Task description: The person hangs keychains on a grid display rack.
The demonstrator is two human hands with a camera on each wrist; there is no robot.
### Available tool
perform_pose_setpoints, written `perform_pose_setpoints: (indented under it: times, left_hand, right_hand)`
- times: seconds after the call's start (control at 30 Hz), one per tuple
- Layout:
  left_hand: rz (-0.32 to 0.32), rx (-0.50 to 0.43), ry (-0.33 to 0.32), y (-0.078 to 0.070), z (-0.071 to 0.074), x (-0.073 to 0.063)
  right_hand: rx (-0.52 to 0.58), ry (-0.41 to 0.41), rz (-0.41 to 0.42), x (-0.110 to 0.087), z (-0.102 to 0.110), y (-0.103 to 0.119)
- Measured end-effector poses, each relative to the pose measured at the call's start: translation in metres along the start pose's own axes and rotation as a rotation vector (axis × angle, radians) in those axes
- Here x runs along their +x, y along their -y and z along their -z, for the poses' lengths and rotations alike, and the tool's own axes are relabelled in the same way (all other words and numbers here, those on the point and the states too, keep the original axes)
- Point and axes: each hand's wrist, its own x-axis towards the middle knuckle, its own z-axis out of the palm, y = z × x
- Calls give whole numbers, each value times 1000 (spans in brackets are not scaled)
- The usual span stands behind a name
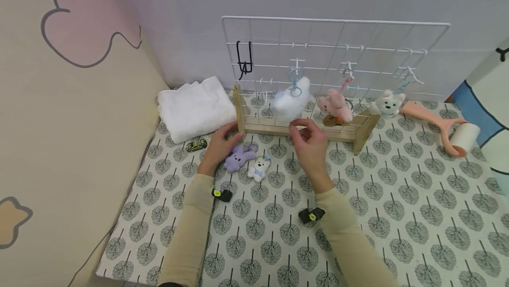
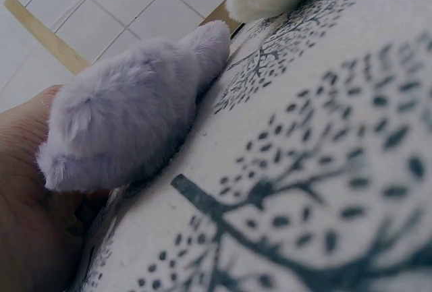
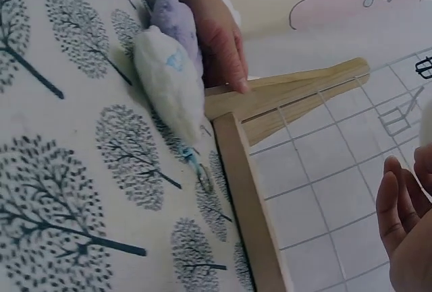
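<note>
Item under inspection: the white fluffy plush point(image 1: 292, 101) hanging by a pale blue ring point(image 1: 290, 75) from a white hook point(image 1: 297, 64) on the wire grid rack point(image 1: 336, 20), its body slightly tilted and clear of the tabletop point(image 1: 254, 256). The right hand point(image 1: 312, 143) has its fingers bent, with the tips at the plush's lower edge; whether they pinch the pile or merely touch it cannot be told. The left hand point(image 1: 220, 145) lies against the wooden foot point(image 1: 240, 110) at the rack's left end, just beside the purple plush point(image 1: 234, 163); whether it grips the wood cannot be confirmed, its far fingers being hidden. Handling assessment: the hanging item is judged light, soft and readily compressed, with a pile that gives adequate friction and little risk of breakage. Hung from a single point, it is expected to swing or twist when nudged from below. Recommended hold: thumb and fingers around the middle of the body for turning or steadying; the ring, presumably stiffer than the plush, for lifting off the hook. Pulling down on the body is not advised, as it would load the ring attachment and could tip the rack, whose thin wires appear light.
</note>
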Motion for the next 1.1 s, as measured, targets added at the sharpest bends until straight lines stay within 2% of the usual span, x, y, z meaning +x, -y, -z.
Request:
perform_pose_setpoints:
  times: [0.3,0.53,0.67,0.9,1.1]
  left_hand:
    - [8,-10,2,-1,0,-1]
    - [4,1,0,0,0,0]
    - [-3,-6,5,1,0,1]
    - [-1,0,10,-1,0,1]
    - [8,19,-5,-1,0,0]
  right_hand:
    - [-56,133,-131,-13,-11,-35]
    - [-196,240,-214,-22,-18,-58]
    - [-206,276,-230,-26,-19,-66]
    - [-246,291,-187,-29,-20,-75]
    - [-293,325,-183,-31,-22,-77]
